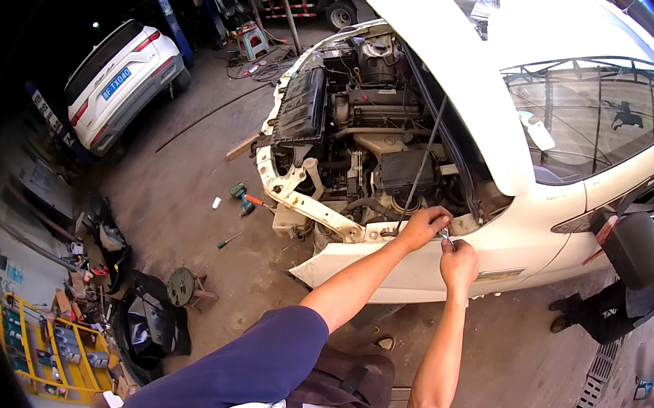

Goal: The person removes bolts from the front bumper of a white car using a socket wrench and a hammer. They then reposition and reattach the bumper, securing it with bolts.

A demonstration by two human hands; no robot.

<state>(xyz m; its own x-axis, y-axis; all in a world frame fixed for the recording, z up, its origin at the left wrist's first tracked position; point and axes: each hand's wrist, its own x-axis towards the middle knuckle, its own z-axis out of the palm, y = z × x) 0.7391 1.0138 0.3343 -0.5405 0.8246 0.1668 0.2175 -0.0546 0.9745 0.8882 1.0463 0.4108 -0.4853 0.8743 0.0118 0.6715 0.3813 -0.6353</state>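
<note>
Both my hands are over the near fender (pixel 408 261) of a cream-white car, beside its engine bay. My right hand (pixel 459 264) is closed around a small shiny metal tool (pixel 445 234), perhaps a wrench; most of its shape is hidden in the fist. Just to the left, my left hand (pixel 423 229) has its fingers bent together at the fender's upper edge, close to the tool's tip. What those fingers hold, if anything, is hidden. The raised hood (pixel 457 83) stands above, with a thin prop rod (pixel 424 162) rising from near my left hand. The engine (pixel 379 111) lies exposed beyond.
A cordless drill (pixel 243 198) and a screwdriver (pixel 229 240) lie on the floor to the left. Nearby are a round stool (pixel 182 287), a black bumper part (pixel 146 328) and a yellow rack (pixel 53 355). A person (pixel 624 307) stands at the right. Another white car (pixel 124 82) is parked far left.
</note>
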